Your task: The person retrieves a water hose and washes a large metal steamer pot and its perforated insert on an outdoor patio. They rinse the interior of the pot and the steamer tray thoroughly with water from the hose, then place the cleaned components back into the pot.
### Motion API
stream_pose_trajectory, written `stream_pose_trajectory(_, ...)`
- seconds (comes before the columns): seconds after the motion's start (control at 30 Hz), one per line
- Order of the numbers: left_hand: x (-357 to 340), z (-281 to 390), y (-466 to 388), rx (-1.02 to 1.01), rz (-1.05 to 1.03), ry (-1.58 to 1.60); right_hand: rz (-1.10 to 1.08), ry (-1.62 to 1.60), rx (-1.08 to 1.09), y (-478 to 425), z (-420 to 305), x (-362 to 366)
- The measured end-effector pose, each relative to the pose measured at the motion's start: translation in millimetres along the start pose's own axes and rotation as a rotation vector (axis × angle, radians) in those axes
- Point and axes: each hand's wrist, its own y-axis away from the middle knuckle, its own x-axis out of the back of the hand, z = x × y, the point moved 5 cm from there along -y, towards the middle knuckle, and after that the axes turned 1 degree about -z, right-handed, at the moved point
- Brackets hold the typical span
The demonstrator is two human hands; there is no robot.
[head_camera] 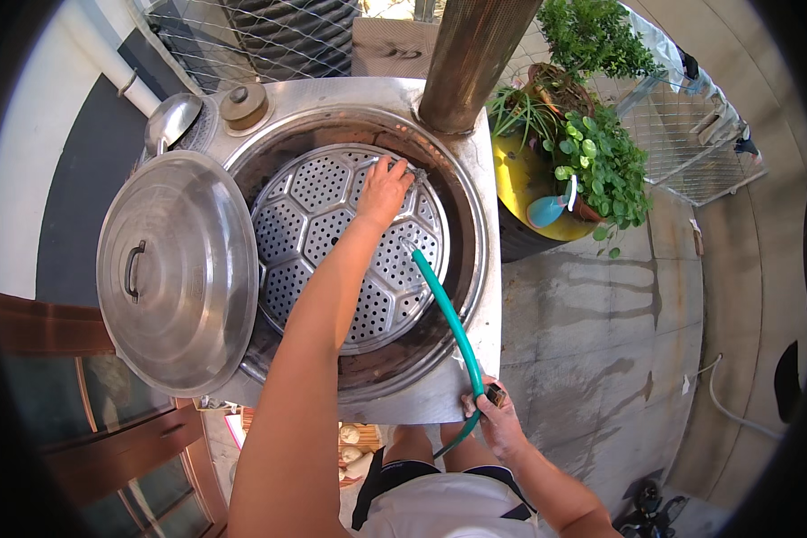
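A round perforated metal steamer tray (326,235) lies inside the wide pan (474,282) of a metal-topped stove. At the tray's upper right edge, my left hand (383,188) presses a grey scouring pad (413,176) against the metal, partly hiding it. My right hand (494,413) is closed around a green hose (458,329) near the stove's front right corner, with a small dark object at its fingers that I cannot make out. Water runs from the hose's end onto the right part of the tray.
A large domed metal lid (181,276) leans at the pan's left. Behind it are a metal ladle (175,118) and a small lidded pot (244,107). A metal flue pipe (474,60) rises at the back right. Potted plants and a spray bottle (546,210) stand on a yellow-topped drum (518,175).
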Motion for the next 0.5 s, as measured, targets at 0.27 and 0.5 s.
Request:
stream_pose_trajectory(0.27, -11, 39, 19, -0.14, -0.024, 0.177, -0.008, -0.013, 0.036, -3, 4, 10)
stream_pose_trajectory(0.5, -22, -19, -10, 0.075, -0.045, -0.092, -0.017, 0.022, 0.026, -2, 2, 6)
